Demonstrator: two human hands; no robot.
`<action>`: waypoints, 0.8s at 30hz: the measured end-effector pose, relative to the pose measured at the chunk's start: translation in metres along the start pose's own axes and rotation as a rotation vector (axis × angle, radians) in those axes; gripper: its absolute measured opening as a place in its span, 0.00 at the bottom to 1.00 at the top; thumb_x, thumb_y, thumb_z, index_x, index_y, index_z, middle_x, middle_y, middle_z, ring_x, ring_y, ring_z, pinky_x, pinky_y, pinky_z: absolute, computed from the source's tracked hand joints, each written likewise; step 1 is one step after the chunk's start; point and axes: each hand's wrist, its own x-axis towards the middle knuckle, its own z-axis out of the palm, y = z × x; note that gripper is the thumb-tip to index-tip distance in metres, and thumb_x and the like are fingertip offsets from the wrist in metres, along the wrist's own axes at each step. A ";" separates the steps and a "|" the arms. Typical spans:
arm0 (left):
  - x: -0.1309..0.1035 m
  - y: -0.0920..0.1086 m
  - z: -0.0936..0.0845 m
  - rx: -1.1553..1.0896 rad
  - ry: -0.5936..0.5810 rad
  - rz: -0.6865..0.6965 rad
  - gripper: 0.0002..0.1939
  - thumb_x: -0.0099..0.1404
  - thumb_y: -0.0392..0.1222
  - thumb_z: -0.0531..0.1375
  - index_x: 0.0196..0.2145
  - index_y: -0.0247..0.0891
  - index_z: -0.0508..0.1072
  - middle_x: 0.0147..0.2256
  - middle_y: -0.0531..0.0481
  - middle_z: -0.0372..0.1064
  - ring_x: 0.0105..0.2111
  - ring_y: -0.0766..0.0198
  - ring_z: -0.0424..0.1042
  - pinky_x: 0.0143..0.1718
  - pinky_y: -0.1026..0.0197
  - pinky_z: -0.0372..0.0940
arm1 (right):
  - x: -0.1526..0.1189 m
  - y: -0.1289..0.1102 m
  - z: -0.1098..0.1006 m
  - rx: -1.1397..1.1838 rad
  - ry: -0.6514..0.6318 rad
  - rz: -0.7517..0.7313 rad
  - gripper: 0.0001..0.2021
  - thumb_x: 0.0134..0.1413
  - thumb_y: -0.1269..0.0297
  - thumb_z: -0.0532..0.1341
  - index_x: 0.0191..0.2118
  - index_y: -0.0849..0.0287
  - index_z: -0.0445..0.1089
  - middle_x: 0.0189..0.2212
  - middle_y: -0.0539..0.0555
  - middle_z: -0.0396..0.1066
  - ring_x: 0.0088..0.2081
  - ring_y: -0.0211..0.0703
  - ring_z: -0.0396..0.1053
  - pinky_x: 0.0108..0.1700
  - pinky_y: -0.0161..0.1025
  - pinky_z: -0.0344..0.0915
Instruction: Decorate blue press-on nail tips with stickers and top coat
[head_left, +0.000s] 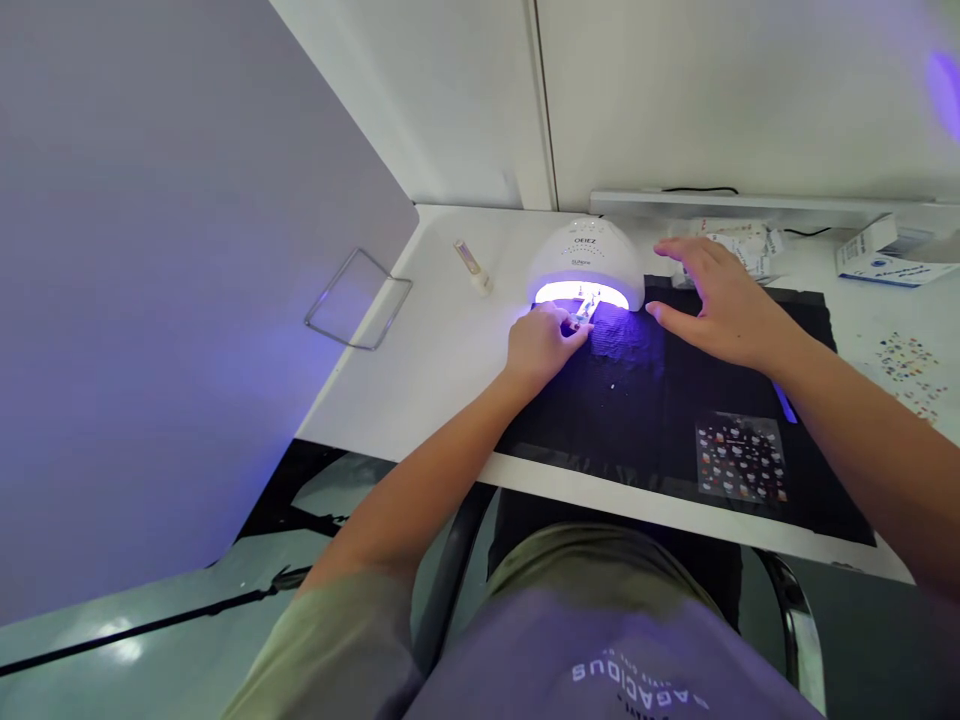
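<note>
A white dome-shaped nail lamp (587, 245) stands at the back of the desk, its opening glowing violet-white. At that opening my left hand (541, 345) pinches a small, pale, shiny strip (586, 308), whose far end reaches into the light. Glare hides what exactly the strip is. My right hand (724, 300) hovers to the right of the lamp, fingers apart and with nothing in it. Below both hands lies a black cloth (630, 400). A clear sticker sheet (741, 458) with small printed figures rests on its right part.
A small bottle (472, 268) lies left of the lamp. Behind my right hand are plastic packets (742, 240). An open white box (892, 255) and scattered coloured bits (907, 360) are at the right. A blue strip (784, 402) shows beside my right forearm. A metal wire frame (358, 300) is at the left.
</note>
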 end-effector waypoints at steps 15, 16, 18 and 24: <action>0.021 0.007 0.009 -0.051 -0.046 0.010 0.09 0.74 0.48 0.76 0.42 0.43 0.84 0.53 0.43 0.82 0.51 0.50 0.79 0.54 0.51 0.72 | -0.009 0.008 -0.001 -0.020 -0.004 -0.006 0.35 0.68 0.46 0.65 0.76 0.47 0.68 0.74 0.62 0.73 0.78 0.70 0.69 0.83 0.77 0.61; 0.020 0.006 0.007 -0.059 -0.055 0.016 0.07 0.74 0.47 0.75 0.43 0.43 0.85 0.53 0.44 0.82 0.51 0.51 0.79 0.55 0.51 0.72 | -0.011 0.009 -0.002 -0.021 -0.007 -0.005 0.35 0.68 0.46 0.65 0.77 0.47 0.67 0.75 0.61 0.72 0.78 0.69 0.68 0.84 0.76 0.61; 0.020 0.006 0.006 -0.069 -0.066 0.021 0.04 0.76 0.44 0.73 0.44 0.44 0.87 0.51 0.44 0.83 0.51 0.51 0.79 0.57 0.51 0.72 | -0.015 0.009 -0.004 -0.022 -0.013 0.004 0.35 0.69 0.47 0.65 0.77 0.46 0.67 0.75 0.61 0.71 0.79 0.69 0.67 0.84 0.75 0.61; 0.030 0.009 0.012 -0.075 -0.042 0.012 0.08 0.79 0.46 0.69 0.41 0.42 0.86 0.53 0.42 0.85 0.57 0.49 0.79 0.59 0.51 0.72 | -0.026 0.011 -0.005 -0.018 -0.016 0.042 0.35 0.68 0.48 0.66 0.77 0.50 0.67 0.76 0.64 0.71 0.79 0.74 0.66 0.83 0.79 0.60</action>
